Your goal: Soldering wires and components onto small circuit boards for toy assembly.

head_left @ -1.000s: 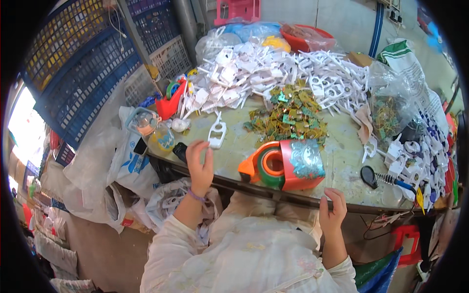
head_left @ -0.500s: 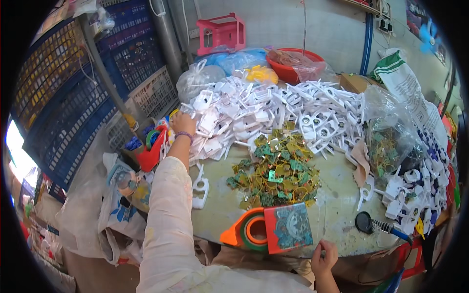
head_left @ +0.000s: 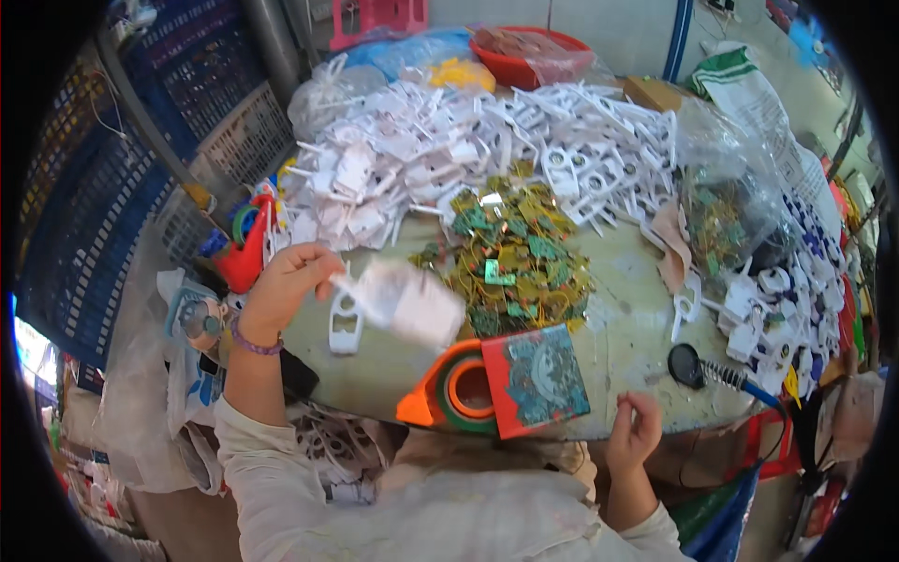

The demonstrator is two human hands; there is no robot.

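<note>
My left hand (head_left: 286, 286) is raised over the table's left part and grips a white plastic piece (head_left: 407, 302), blurred by motion, above another white piece (head_left: 345, 323) lying on the table (head_left: 627, 328). My right hand (head_left: 637, 433) hovers at the table's near edge with fingers loosely curled and nothing visible in it, just below a soldering iron (head_left: 716, 373). An orange tape dispenser (head_left: 449, 393) with a red patterned card (head_left: 543, 375) stands between the hands. Behind it lies a heap of small green and gold circuit boards (head_left: 510, 253).
A large pile of white plastic housings (head_left: 449, 150) covers the table's far half. A clear bag of circuit boards (head_left: 721, 201) and more white parts (head_left: 787, 300) lie right. Blue crates (head_left: 140, 122) stand left; a red basin (head_left: 524, 51) is at the back.
My left hand has drawn back from the white pile toward me, now carrying a white plastic piece. My right hand stays at the table's near edge.
</note>
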